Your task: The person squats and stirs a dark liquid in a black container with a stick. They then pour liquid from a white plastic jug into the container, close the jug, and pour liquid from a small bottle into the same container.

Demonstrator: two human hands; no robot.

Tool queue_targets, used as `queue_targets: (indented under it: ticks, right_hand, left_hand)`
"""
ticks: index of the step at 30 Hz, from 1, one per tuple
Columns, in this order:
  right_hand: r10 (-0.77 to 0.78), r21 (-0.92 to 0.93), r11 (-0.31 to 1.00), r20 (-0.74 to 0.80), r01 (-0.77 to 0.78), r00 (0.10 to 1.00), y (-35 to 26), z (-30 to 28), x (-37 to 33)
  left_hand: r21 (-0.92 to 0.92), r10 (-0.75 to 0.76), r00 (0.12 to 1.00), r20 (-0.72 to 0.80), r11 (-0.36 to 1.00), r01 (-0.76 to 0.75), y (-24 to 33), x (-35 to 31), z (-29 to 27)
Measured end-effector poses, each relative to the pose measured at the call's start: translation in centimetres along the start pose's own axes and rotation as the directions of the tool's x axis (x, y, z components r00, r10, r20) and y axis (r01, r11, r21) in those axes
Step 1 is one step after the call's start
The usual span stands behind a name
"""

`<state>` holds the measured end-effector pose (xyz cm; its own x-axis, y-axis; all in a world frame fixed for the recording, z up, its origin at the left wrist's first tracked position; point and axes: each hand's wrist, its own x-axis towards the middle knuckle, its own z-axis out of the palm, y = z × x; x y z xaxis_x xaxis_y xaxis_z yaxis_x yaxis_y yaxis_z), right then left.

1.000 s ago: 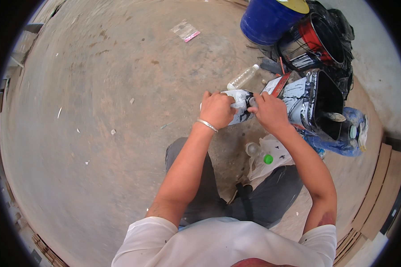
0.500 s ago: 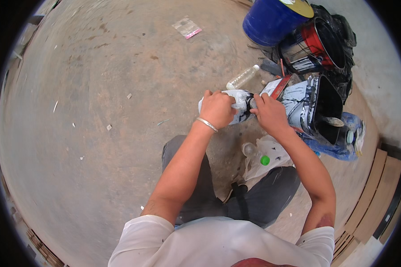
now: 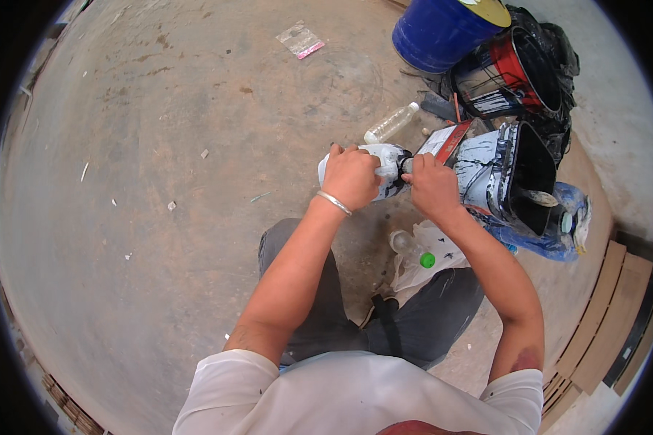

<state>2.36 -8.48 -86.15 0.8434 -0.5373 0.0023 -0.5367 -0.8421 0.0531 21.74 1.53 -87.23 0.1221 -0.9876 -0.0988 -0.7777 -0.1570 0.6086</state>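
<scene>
A white plastic jug [image 3: 389, 157] smeared with black lies tilted over, its neck toward the right. My left hand [image 3: 351, 178] is closed around the jug's upper side, where its handle appears to be. At the neck, the fingers of my right hand [image 3: 433, 186] pinch a greyish cap [image 3: 408, 165]; the thumb and palm partly hide it. Just beyond the jug a clear bottle [image 3: 392, 123] with a white cap lies on the floor. Right of my right hand, a white, black-stained square bucket [image 3: 477, 168] rests on its side, its dark mouth facing right.
A blue drum [image 3: 442, 35] and a red-and-black pail [image 3: 511, 72] stand at the back right beside black plastic. Near my knees lies a plastic bag [image 3: 413, 272] with a green-capped bottle [image 3: 427, 260]. Wooden planks [image 3: 606, 322] line the right side. A small clear packet [image 3: 300, 40] lies far off.
The view has shifted slightly, so everything sits a little further left. My right fingers have turned slightly at the jug's neck; my left hand keeps its hold.
</scene>
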Motion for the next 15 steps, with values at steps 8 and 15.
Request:
queue_targets:
  ticks: [8,15]
  right_hand:
    - [0.172,-0.071,0.983,0.053,-0.168,0.984,-1.6,-0.3,0.0]
    - [-0.062,-0.106,0.991,0.175,0.081,0.983,0.4,-2.0,0.6]
  left_hand:
    - [0.063,0.023,0.999,-0.034,0.998,-0.021,0.4,-0.3,0.1]
    - [0.082,0.025,0.999,-0.045,0.996,-0.021,0.3,-0.6,0.2]
